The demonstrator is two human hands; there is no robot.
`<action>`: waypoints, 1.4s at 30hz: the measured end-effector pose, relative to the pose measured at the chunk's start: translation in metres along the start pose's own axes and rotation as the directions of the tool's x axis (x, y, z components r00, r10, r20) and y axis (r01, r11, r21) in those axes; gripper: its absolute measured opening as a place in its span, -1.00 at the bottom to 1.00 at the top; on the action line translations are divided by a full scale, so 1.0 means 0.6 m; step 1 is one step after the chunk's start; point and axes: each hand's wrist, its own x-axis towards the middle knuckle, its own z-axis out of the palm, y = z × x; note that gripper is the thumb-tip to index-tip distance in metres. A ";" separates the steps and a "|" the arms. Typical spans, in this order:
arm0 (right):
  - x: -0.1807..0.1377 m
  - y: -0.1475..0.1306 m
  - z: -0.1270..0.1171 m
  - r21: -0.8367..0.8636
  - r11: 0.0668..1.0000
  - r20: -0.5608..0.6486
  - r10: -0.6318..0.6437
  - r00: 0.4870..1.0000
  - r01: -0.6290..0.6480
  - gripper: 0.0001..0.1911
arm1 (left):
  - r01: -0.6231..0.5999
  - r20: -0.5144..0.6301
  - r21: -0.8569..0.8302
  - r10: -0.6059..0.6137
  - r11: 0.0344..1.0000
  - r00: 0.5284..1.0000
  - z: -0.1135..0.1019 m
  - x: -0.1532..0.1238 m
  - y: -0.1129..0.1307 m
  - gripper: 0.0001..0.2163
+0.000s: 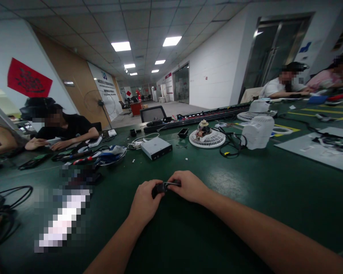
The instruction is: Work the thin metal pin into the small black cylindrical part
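Observation:
Above the green tabletop, my left hand [145,199] is closed around a small black part [159,188], which fingers and thumb partly cover. Close beside it on the right, my right hand [187,184] pinches a slim tool with a thin metal shaft [173,184] and a dark end. The shaft points left at the black part; whether the tip touches or enters it is too small to tell. Beyond my hands lies a grey optical drive [156,147]. Farther right, a white fan grille [207,139] carries an exposed motor [203,128].
A white fan housing [258,132] with black cable stands on the green table [246,213]. A small black tray [183,133] sits behind the drive. Tools and a blue-white bundle [110,155] lie left. Co-workers sit at left [71,127] and far right [282,85].

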 end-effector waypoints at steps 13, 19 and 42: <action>0.001 0.005 -0.006 0.185 0.982 -0.065 0.049 0.997 -0.036 -0.91 | -0.129 0.003 0.000 0.129 0.992 0.992 -0.009 -0.002 0.014 -0.72; -0.002 0.006 -0.009 0.164 0.982 -0.060 -0.086 0.994 0.095 -0.90 | -0.111 -0.018 0.018 0.111 0.994 0.994 -0.010 -0.006 0.019 -0.74; -0.004 0.009 -0.019 0.133 0.985 0.004 -0.108 0.994 0.106 -0.87 | -0.185 0.044 -0.169 0.195 0.968 0.980 -0.013 -0.006 0.010 -0.70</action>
